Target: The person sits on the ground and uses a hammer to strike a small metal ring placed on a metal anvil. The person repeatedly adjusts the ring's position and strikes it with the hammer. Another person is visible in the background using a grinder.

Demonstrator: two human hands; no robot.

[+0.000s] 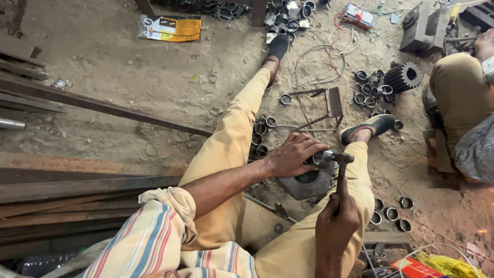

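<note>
no box or bin shows here; the metal rings lie loose on the dirt floor (128,82) in clusters: one heap (260,135) between the legs beside the left knee, one (371,88) next to a black gear (406,77), a few (393,212) by the right thigh, more at the top edge (288,18). the left hand (293,154) is closed over a small ring (320,157), pressing it on a dark metal block (309,183) that sits between the knees. the right hand (337,216) is clamped round the handle of a hammer (342,170), whose head is right at the ring, touching or just above it; i cannot tell which. the two hands are apart, the right one lower and nearer the body. steel bars (77,190) are stacked along the left, and one long bar (103,105) runs slantwise toward the left leg. wires (329,46) loop past the left foot. another person's knee (460,92) crowds the right edge. the widest bare ground is at upper left; around the block the room is tight, hemmed by both legs and the rings.
</note>
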